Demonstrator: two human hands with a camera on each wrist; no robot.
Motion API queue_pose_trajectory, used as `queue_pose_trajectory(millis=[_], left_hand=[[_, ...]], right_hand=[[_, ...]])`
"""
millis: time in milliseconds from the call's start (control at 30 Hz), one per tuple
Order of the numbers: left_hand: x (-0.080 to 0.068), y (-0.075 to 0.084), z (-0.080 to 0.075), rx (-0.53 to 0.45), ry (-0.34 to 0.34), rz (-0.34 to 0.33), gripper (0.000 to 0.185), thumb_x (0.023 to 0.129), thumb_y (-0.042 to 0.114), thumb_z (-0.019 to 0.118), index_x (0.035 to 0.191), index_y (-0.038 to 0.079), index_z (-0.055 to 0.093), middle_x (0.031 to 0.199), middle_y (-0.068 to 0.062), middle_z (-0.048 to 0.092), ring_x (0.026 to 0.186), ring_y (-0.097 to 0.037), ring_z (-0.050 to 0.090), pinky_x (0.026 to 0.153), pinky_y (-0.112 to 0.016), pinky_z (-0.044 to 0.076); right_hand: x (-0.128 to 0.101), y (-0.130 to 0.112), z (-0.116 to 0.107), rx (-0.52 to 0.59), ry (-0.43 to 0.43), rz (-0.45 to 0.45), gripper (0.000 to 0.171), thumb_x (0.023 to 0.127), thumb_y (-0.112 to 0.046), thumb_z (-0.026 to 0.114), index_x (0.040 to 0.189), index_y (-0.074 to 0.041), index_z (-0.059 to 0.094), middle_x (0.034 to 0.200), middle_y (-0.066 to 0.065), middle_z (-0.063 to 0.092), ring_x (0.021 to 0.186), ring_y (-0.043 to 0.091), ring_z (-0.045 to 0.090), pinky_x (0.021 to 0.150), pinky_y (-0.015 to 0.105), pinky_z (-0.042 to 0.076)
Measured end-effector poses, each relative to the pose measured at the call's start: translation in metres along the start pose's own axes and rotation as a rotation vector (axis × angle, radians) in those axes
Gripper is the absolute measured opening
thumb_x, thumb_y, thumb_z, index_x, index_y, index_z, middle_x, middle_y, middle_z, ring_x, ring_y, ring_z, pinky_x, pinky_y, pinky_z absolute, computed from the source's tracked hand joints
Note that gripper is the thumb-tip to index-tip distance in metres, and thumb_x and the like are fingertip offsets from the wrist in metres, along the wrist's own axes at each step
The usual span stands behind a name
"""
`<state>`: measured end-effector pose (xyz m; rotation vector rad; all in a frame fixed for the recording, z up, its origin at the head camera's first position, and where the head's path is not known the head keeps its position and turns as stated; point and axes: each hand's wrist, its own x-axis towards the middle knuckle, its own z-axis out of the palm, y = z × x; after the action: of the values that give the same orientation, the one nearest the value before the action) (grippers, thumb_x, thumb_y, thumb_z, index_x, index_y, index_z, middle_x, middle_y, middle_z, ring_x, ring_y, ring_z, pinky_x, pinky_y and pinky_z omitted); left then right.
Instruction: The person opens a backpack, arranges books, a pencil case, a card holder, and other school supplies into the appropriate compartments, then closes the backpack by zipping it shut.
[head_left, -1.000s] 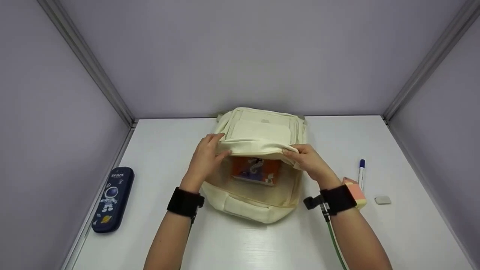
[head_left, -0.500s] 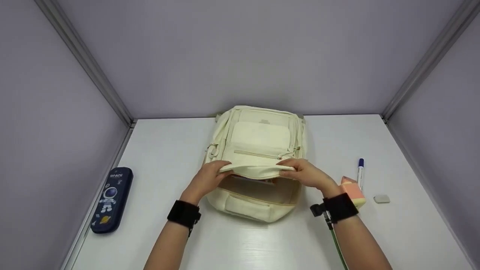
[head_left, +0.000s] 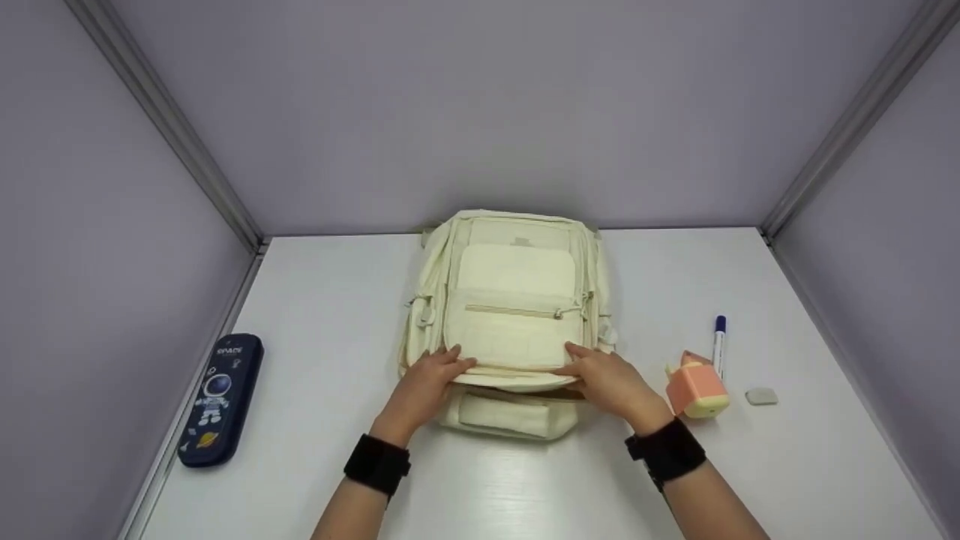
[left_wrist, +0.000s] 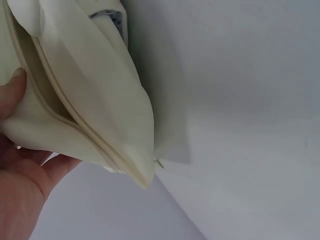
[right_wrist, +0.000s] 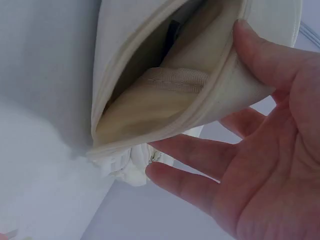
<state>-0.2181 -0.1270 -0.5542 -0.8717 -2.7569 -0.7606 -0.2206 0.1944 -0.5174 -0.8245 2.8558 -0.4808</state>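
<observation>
Backpack (head_left: 514, 315), cream-coloured canvas, lies flat in the middle of the white worktop (head_left: 787, 465), its far end close to the back wall and its near end toward the person. The front flap (head_left: 514, 346) with its zipped pocket is laid down over the main opening, and a narrow dark gap shows between the flap's lower edge and the bag's near end.

The left hand (head_left: 426, 388) holds the flap's lower left corner, thumb on top and fingers underneath, pinching the fabric. In the left wrist view the thumb (left_wrist: 12, 92) presses the cream cloth beside a zip seam while the palm cups it from below. The right hand (head_left: 609, 381) grips the flap's lower right corner in the same way; the right wrist view shows its thumb (right_wrist: 262, 47) over the fabric edge and its fingers (right_wrist: 200, 152) spread beneath, with the opening of the bag (right_wrist: 150, 100) gaping slightly and a beige lining inside.

Each wrist wears a black band (head_left: 377, 465). A dark blue pencil case (head_left: 220, 401) with a space picture lies at the worktop's left edge, well apart from the bag. To the right, near the right hand, stands a small pink and yellow object (head_left: 697, 390); just beyond it lies a pen (head_left: 718, 345) with a blue cap, and further right a small grey eraser (head_left: 761, 396).
</observation>
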Motion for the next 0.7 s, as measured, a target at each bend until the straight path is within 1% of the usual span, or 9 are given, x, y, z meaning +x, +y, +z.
queue_pose_trajectory(millis=[133,200,300,433,533,600,633,700], left_hand=[[-0.002,0.008,0.01,0.065,0.023,0.013,0.046,0.082,-0.006,0.073,0.124,0.015,0.069,0.13,-0.023,0.058,0.113,-0.047,0.058,0.089,-0.061,0.046],[-0.002,0.011,0.015,0.098,0.041,0.021,0.045,0.082,-0.005,0.074,0.123,0.014,0.069,0.129,-0.024,0.059,0.11,-0.047,0.059,0.086,-0.06,0.048],[-0.001,0.014,0.021,0.134,0.065,0.021,0.042,0.084,-0.005,0.072,0.122,0.013,0.069,0.128,-0.025,0.059,0.109,-0.047,0.06,0.085,-0.06,0.049],[-0.001,0.014,0.027,0.154,0.083,0.006,0.04,0.086,-0.004,0.07,0.123,0.012,0.069,0.129,-0.025,0.058,0.111,-0.047,0.059,0.086,-0.061,0.048],[0.001,0.012,0.029,0.162,0.079,-0.011,0.041,0.086,-0.004,0.07,0.124,0.012,0.068,0.131,-0.025,0.057,0.114,-0.047,0.057,0.089,-0.061,0.047],[0.003,0.011,0.03,0.167,0.071,-0.023,0.042,0.086,-0.004,0.07,0.125,0.012,0.068,0.132,-0.025,0.056,0.115,-0.047,0.056,0.09,-0.061,0.046],[0.003,0.011,0.03,0.169,0.066,-0.028,0.042,0.087,-0.004,0.07,0.125,0.012,0.068,0.133,-0.024,0.056,0.116,-0.046,0.056,0.09,-0.06,0.046],[0.003,0.01,0.03,0.163,0.049,-0.037,0.045,0.086,-0.005,0.07,0.127,0.012,0.067,0.134,-0.024,0.055,0.118,-0.046,0.055,0.091,-0.06,0.045]], right_hand=[[0.0,0.009,0.002,-0.004,0.029,0.013,0.037,0.085,0.001,0.073,0.117,-0.017,0.074,0.143,0.018,0.049,0.12,0.041,0.054,0.092,0.064,0.042],[0.001,0.013,0.003,-0.004,0.042,0.016,0.04,0.085,0.004,0.071,0.118,-0.017,0.074,0.144,0.017,0.049,0.12,0.041,0.054,0.092,0.063,0.043],[0.003,0.018,0.006,-0.01,0.07,0.009,0.041,0.086,0.006,0.069,0.119,-0.018,0.073,0.143,0.018,0.049,0.118,0.041,0.056,0.091,0.059,0.045],[0.007,0.024,0.013,-0.025,0.118,-0.011,0.041,0.087,0.007,0.067,0.119,-0.018,0.074,0.143,0.019,0.049,0.116,0.043,0.057,0.088,0.055,0.048],[0.009,0.027,0.019,-0.02,0.138,-0.008,0.046,0.086,0.011,0.065,0.12,-0.019,0.073,0.145,0.02,0.047,0.119,0.045,0.054,0.089,0.055,0.048],[0.009,0.027,0.022,-0.016,0.139,-0.002,0.048,0.086,0.012,0.065,0.122,-0.019,0.072,0.146,0.021,0.045,0.12,0.049,0.051,0.091,0.056,0.046],[0.008,0.025,0.023,-0.018,0.135,-0.002,0.047,0.086,0.011,0.065,0.123,-0.018,0.071,0.146,0.022,0.044,0.119,0.052,0.05,0.091,0.058,0.045],[0.007,0.02,0.022,-0.008,0.122,-0.004,0.04,0.088,0.004,0.068,0.124,-0.014,0.069,0.145,0.026,0.043,0.118,0.058,0.047,0.092,0.063,0.042]])
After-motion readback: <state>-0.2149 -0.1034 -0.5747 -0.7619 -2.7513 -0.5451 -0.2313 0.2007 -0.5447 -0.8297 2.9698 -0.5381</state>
